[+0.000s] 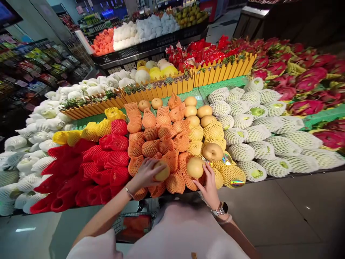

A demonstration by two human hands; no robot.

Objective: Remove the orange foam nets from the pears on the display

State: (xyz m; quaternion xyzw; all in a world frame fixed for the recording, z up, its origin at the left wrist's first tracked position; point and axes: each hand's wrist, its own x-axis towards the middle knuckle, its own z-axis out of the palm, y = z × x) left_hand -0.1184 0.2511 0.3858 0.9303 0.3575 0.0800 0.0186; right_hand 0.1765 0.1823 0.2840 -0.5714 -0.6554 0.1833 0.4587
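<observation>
My left hand point(147, 172) is closed around a round yellow-brown Asian pear point(162, 170), its fingers over the top and left side. The pear is just above the orange net-wrapped fruit point(175, 181) at the front of the display. My right hand point(211, 187) grips a second bare Asian pear point(195, 167) from its right side with thumb and fingers. Behind that hand, another bare pear point(212, 151) rests on fruit in yellow foam nets point(233, 175). More bare pears point(206, 111) sit farther back.
Red net-wrapped fruit point(115, 158) lies to the left, white net-wrapped fruit point(258, 133) to the right. A low orange picket fence point(178, 86) with small plants crosses the back. Dragon fruit point(309, 79) is piled at far right. A shopping cart point(134, 225) stands below the front edge.
</observation>
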